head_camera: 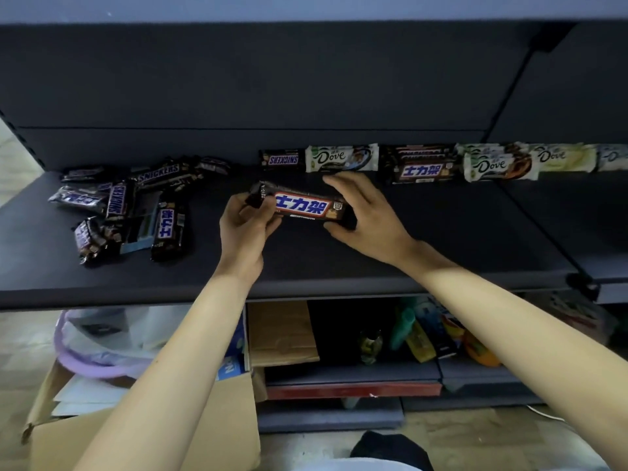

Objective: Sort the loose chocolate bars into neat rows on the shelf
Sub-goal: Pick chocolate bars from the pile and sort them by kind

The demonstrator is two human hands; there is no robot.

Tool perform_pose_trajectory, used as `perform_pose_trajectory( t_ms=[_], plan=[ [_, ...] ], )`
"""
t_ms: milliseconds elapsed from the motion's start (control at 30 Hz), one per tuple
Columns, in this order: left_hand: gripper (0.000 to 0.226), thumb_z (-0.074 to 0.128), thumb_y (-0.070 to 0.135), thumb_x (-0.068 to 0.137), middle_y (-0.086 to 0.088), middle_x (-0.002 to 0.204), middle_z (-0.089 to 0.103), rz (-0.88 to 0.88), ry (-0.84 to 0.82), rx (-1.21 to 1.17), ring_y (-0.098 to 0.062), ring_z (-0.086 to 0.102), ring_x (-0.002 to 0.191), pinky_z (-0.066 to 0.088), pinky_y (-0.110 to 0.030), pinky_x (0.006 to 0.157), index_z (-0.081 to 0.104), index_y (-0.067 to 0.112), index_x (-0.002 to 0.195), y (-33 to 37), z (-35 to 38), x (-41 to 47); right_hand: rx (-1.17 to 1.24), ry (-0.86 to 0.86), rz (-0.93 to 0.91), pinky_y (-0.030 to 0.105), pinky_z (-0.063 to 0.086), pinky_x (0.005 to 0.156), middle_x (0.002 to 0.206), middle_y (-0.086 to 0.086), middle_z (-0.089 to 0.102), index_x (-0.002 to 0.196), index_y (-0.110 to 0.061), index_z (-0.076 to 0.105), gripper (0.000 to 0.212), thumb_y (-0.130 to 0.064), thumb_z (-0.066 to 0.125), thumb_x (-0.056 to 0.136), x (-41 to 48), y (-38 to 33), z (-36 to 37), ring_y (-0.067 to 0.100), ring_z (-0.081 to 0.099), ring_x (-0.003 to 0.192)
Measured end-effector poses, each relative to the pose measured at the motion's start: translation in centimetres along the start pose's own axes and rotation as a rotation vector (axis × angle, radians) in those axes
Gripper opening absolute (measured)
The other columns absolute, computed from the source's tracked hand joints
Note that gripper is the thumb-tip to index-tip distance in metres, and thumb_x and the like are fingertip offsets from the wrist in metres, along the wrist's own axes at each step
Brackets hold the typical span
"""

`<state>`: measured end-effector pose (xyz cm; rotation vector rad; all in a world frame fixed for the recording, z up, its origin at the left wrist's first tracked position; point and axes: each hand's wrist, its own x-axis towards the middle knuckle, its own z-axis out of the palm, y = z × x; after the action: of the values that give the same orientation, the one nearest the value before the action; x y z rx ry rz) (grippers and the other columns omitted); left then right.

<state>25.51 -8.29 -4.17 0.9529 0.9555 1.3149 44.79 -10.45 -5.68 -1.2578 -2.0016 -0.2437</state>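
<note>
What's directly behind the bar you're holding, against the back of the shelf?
Behind the held bar, a Snickers bar and a white Dove bar stand against the back panel. Whether more bars are stacked behind them cannot be seen.

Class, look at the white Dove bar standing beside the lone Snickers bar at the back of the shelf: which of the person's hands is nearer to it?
Right. The right hand has fingertips just below the Dove bar; the left hand is farther off, down and left of it.

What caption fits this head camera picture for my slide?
Both hands, left hand and right hand, hold one Snickers bar over the dark shelf.
</note>
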Motion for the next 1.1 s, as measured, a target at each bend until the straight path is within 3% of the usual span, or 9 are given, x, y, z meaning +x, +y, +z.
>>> perform_pose_trajectory(
  t_ms=[67,167,300,400,500,600,733,833,1100],
  plan=[
    [0.012,0.056,0.006,0.089,0.0,0.088,0.062,0.04,-0.007,0.015,-0.008,0.064,0.087,0.055,-0.018,0.071,0.05,0.015,0.086,-0.4,0.7,-0.3,-0.146,-0.019,0.007,0.046,0.046,0.089,0.129,0.013,0.05,0.135,-0.009,0.041,0.069,-0.046,0.055,0.078,0.0,0.0,-0.5,0.03,0.051,0.116],
    [0.012,0.057,0.005,0.089,0.001,0.089,0.063,0.056,-0.048,0.014,-0.007,0.065,0.086,0.054,-0.018,0.072,0.051,0.015,0.088,-1.2,2.2,-0.8,-0.267,-0.074,-0.04,0.047,0.049,0.081,0.117,0.013,0.061,0.123,-0.008,0.057,0.064,-0.053,0.051,0.077,-0.1,0.2,-1.2,0.033,0.06,0.103],
    [0.015,0.057,0.001,0.088,-0.001,0.088,0.063,0.07,-0.121,0.023,-0.008,0.065,0.086,0.054,-0.018,0.072,0.051,0.015,0.088,-2.1,4.3,-1.2,-0.066,-0.1,0.111,0.04,0.053,0.076,0.1,0.011,0.069,0.109,-0.005,0.067,0.046,-0.041,0.054,0.082,-0.3,1.0,-2.9,0.028,0.066,0.089],
    [0.017,0.057,0.003,0.088,-0.001,0.092,0.062,0.022,-0.175,0.066,-0.011,0.063,0.091,0.053,-0.021,0.077,0.05,0.018,0.091,-2.8,6.0,-1.1,0.078,-0.178,0.343,0.027,0.047,0.082,0.105,0.005,0.066,0.111,-0.009,0.066,0.031,-0.024,0.065,0.084,-0.3,2.1,-4.6,0.015,0.06,0.092],
    [0.026,0.061,0.01,0.087,0.007,0.104,0.059,-0.027,-0.244,0.293,-0.009,0.059,0.096,0.051,-0.028,0.084,0.048,0.026,0.104,-3.2,7.4,-0.9,0.043,-0.222,0.46,0.028,0.045,0.087,0.107,0.002,0.067,0.112,-0.015,0.067,0.029,-0.022,0.066,0.084,-0.5,4.0,-6.6,0.011,0.058,0.095],
    [0.043,0.06,0.021,0.088,0.013,0.115,0.048,0.03,-0.307,0.623,-0.005,0.052,0.101,0.045,-0.021,0.079,0.041,0.026,0.127,-3.2,8.0,-0.8,0.025,-0.199,0.541,0.032,0.045,0.092,0.111,0.004,0.067,0.113,-0.013,0.066,0.031,-0.021,0.067,0.084,-0.3,6.7,-8.2,0.017,0.06,0.101],
    [0.024,0.054,0.027,0.09,0.005,0.119,0.057,0.435,-0.47,1.16,-0.016,0.051,0.112,0.039,-0.036,0.098,0.057,0.023,0.113,-4.3,8.1,-1.1,-0.095,-0.255,0.529,0.023,0.042,0.088,0.114,0.007,0.066,0.115,-0.013,0.066,0.032,-0.023,0.066,0.085,-0.2,10.7,-9.3,0.021,0.06,0.105],
    [0.028,0.05,0.033,0.091,0.004,0.13,0.05,0.463,-0.498,1.32,-0.025,0.042,0.12,0.037,-0.04,0.097,0.055,0.026,0.118,-4.7,9.5,-1.4,-0.156,-0.306,0.486,0.031,0.045,0.091,0.113,0.007,0.066,0.113,-0.014,0.068,0.029,-0.024,0.065,0.086,-0.5,12.8,-9.3,0.023,0.061,0.103],
    [0.037,0.037,0.039,0.096,0.01,0.138,0.042,0.455,-0.49,1.504,-0.02,0.033,0.129,0.025,-0.039,0.103,0.047,0.032,0.131,-6.9,12.7,-1.4,-0.238,-0.337,0.415,0.038,0.04,0.096,0.114,0.005,0.066,0.113,-0.019,0.068,0.028,-0.029,0.062,0.087,-1.1,16.7,-9.7,0.025,0.054,0.108]
  ],
)
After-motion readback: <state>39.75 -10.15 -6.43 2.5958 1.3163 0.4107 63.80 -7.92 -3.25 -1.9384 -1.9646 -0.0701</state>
